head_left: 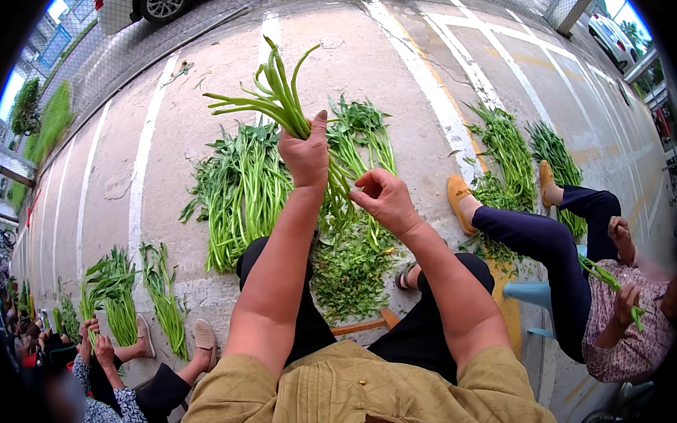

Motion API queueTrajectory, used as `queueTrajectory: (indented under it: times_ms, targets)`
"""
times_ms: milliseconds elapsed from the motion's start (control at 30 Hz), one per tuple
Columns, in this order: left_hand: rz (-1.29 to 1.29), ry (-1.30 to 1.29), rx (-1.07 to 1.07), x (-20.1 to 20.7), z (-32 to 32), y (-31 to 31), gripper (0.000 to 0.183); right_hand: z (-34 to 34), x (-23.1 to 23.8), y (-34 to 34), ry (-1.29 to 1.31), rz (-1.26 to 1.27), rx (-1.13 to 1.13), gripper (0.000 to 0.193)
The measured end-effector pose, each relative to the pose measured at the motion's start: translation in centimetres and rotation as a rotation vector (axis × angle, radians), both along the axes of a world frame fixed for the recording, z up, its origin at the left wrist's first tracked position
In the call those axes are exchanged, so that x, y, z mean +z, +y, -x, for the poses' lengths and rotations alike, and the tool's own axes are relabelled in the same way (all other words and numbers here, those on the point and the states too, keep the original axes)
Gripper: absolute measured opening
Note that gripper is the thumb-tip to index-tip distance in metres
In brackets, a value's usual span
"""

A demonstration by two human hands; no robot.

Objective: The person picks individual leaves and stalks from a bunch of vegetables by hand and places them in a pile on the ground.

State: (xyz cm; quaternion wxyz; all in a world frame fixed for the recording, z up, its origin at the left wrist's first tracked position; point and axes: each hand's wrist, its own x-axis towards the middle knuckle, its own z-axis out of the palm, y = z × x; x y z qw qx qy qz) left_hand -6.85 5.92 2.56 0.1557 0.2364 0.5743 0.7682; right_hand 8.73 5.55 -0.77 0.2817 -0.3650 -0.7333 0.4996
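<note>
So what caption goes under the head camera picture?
Left hand holds up a bunch of green stems; right hand plucks at them.

Outdoor paved lot, painted white lines (139,176), parked car (144,3); leafy greens (238,190) spread on concrete

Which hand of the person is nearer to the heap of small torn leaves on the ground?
Right. The right hand pinches a stem just above the heap of torn leaves. The left hand is higher up, gripping a bundle of green stems.

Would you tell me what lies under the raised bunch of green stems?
Under the bunch of stems held by the left hand lie rows of greens on concrete; the forearm covers some.
</note>
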Motion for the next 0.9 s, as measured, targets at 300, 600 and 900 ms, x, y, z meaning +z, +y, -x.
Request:
queueTrajectory:
  times_ms: [300, 600, 900]
  targets:
    - [0.011, 0.054, -0.013, -0.6, -0.4, 0.1, 0.028, 0.8, 0.6, -0.3, 0.091, -0.184, -0.046, 0.009]
    - [0.032, 0.099, -0.018, -1.0, -0.6, 0.3, 0.028, 0.3, 0.9, -0.5, 0.064, -0.263, -0.058, 0.005]
    - [0.003, 0.178, -0.073, -0.7, -1.7, 0.0, 0.025, 0.4, -0.4, 0.3, 0.051, 0.048, -0.063, 0.006]
